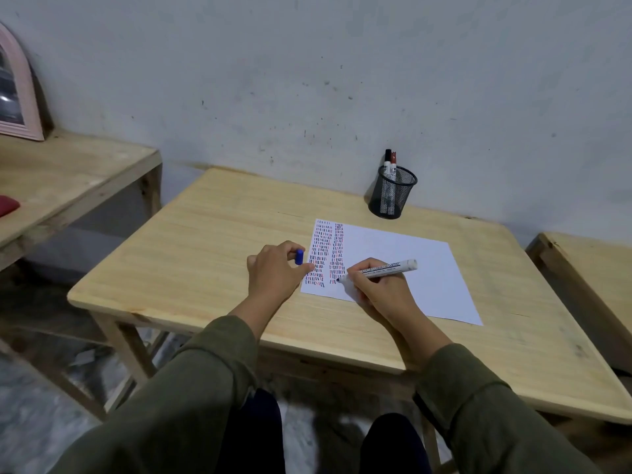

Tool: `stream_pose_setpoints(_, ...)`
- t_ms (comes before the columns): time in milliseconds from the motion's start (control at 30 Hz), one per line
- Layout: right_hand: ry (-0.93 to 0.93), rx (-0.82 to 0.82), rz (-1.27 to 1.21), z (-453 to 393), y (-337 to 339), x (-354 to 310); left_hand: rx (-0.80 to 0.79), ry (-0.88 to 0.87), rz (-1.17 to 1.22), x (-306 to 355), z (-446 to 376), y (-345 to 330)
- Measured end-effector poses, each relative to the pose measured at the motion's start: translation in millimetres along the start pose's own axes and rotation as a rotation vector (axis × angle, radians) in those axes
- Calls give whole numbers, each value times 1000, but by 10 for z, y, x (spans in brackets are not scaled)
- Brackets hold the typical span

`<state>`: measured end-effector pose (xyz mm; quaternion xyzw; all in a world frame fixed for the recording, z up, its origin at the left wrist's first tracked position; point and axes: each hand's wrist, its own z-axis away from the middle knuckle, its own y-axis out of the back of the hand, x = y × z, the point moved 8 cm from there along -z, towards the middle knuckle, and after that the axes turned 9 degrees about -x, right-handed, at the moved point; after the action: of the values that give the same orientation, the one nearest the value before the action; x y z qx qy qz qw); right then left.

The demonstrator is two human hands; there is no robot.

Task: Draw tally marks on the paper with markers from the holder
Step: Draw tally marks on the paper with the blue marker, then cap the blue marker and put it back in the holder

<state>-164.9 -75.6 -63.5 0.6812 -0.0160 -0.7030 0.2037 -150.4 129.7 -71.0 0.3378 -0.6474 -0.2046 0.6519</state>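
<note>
Head view: right hand (378, 289) grips a marker (379, 269), tip touching the paper (410, 268) on the table (191, 248) below two columns of tally marks (326, 254). Left hand (273, 271) pinches the blue cap (299, 256) beside the paper's left edge. Holder (392, 192) stands behind with two markers.

Pretty bare room: scuffed grey-white wall (307, 80) past the fingers, light wood counter (205, 241) under them. Another wooden table (68, 172) off to their left with a pink arched frame (20, 97) leaning there, third table (588, 268) right. Mottled grey floor (30, 405).
</note>
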Motion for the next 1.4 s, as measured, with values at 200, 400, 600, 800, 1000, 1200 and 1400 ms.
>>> stream_pose_setpoints(200, -10, -12, 20, -9, -12, -1, -5, 3, -11, -8, -11, -9)
stream_pose_setpoints(400, -26, -9, -28, 23, -12, -9, -16, 2, -3, -5, 9, -2)
stream_pose_setpoints(600, 34, 95, -206, 46, 106, -145, 10, 55, 223, -23, -5, 57)
stream_pose_setpoints(800, 174, 93, -295, -62, 257, -655, 82, 37, 585, 383, -78, 243)
stream_pose_setpoints(1000, 344, 86, -271, -53, 340, -1126, 27, -71, 733, 984, -183, 453)
stream_pose_setpoints(1200, 404, 91, -249, -30, 424, -1305, -3, -33, 852, 1167, -221, 452)
stream_pose_setpoints(1400, 425, 87, -252, -28, 445, -1372, -59, -21, 893, 1298, -170, 388)
